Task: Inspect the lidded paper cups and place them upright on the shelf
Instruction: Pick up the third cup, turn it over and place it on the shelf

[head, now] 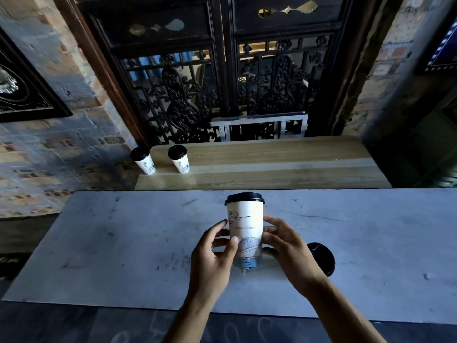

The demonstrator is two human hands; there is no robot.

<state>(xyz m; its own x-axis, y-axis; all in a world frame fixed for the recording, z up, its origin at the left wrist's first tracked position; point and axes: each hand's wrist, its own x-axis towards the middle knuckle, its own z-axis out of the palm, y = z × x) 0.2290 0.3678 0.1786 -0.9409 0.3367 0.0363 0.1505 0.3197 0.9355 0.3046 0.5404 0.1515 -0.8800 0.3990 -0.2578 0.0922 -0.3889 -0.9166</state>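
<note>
A white paper cup with a black lid and line drawings is held upright above the white table. My left hand grips its lower left side and my right hand its lower right side. Two more lidded cups stand upright at the left end of the wooden shelf: one at the very edge, the other just right of it. Another cup's black lid shows behind my right wrist; its body is hidden.
A dark carved wooden screen rises behind the shelf, with a small metal frame at its base. Brick walls flank both sides. A framed picture hangs on the left wall.
</note>
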